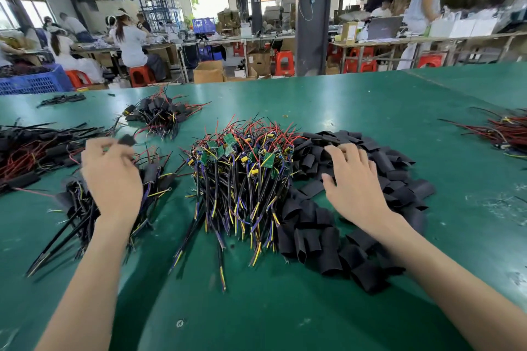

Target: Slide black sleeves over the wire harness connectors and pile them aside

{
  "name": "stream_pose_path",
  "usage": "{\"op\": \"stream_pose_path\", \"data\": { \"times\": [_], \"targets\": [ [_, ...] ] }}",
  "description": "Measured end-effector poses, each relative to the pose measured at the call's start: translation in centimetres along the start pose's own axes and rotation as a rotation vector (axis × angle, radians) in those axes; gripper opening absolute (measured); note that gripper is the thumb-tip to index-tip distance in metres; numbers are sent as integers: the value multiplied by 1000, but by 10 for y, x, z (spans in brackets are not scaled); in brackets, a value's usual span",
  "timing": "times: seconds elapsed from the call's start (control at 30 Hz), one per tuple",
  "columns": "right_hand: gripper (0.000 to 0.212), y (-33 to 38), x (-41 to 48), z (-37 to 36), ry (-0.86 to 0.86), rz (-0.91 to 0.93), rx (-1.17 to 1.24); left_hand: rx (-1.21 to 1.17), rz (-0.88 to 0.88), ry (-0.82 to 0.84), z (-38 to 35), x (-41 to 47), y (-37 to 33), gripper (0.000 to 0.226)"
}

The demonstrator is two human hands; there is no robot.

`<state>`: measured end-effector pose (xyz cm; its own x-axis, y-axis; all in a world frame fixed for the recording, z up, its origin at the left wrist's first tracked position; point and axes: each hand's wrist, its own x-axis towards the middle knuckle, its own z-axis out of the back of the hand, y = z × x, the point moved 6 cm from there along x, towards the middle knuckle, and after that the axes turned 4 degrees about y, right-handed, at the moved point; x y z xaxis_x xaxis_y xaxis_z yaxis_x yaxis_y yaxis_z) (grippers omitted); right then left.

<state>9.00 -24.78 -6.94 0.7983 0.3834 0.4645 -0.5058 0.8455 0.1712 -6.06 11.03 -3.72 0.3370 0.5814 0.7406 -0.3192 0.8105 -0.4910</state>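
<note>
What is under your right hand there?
The right hand rests, fingers spread, on a heap of loose black sleeves on the green table. Whatever sits directly beneath the palm is covered.

One view only, from the person's head: it faces forward and down, close over the green worktop (356, 105), left hand (112, 177) and right hand (353, 179) mid-frame, workshop hall (211, 0) across the top

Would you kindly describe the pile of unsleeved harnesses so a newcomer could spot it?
On the green table, look between the left hand and right hand. The harness pile there shows bare green boards on top, unlike the black-sleeved piles to its left.
</note>
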Motion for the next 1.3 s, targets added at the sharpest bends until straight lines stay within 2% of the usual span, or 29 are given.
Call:
{"op": "stream_pose_path", "data": {
  "times": [0.07,0.17,0.27,0.33,0.4,0.53,0.6,0.73,0.9,1.07,1.2,1.3],
  "targets": [
    [44,-7,1,-6,66,-56,-80,152,117,112,-8,-2,19,27],
    [38,-14,0,-13,161,-110,-152,364,186,270,-18,-10,25,25],
    [36,-19,0,-18,234,-143,-139,421,255,278,-18,-12,13,27],
    [37,-22,0,-21,270,-141,-121,375,242,245,-20,-12,-7,30],
    [41,-22,1,-27,307,-97,-123,302,134,269,-32,-10,-35,31],
    [47,-19,0,-41,380,9,-145,80,13,500,-85,-1,-86,29],
    [45,-20,1,-44,378,30,-143,107,5,609,-112,3,-102,30],
    [45,-19,2,-47,367,107,-99,265,-11,725,-145,6,-115,33],
    [55,-9,1,-53,386,238,-67,206,53,639,-147,14,-116,25],
    [37,-4,2,-54,318,302,-109,-171,88,558,-137,15,-125,16],
    [38,-6,2,-55,328,289,-110,-220,87,617,-138,12,-133,20],
    [38,-6,2,-57,365,273,-79,-252,131,721,-143,9,-135,33]
  ]
}}
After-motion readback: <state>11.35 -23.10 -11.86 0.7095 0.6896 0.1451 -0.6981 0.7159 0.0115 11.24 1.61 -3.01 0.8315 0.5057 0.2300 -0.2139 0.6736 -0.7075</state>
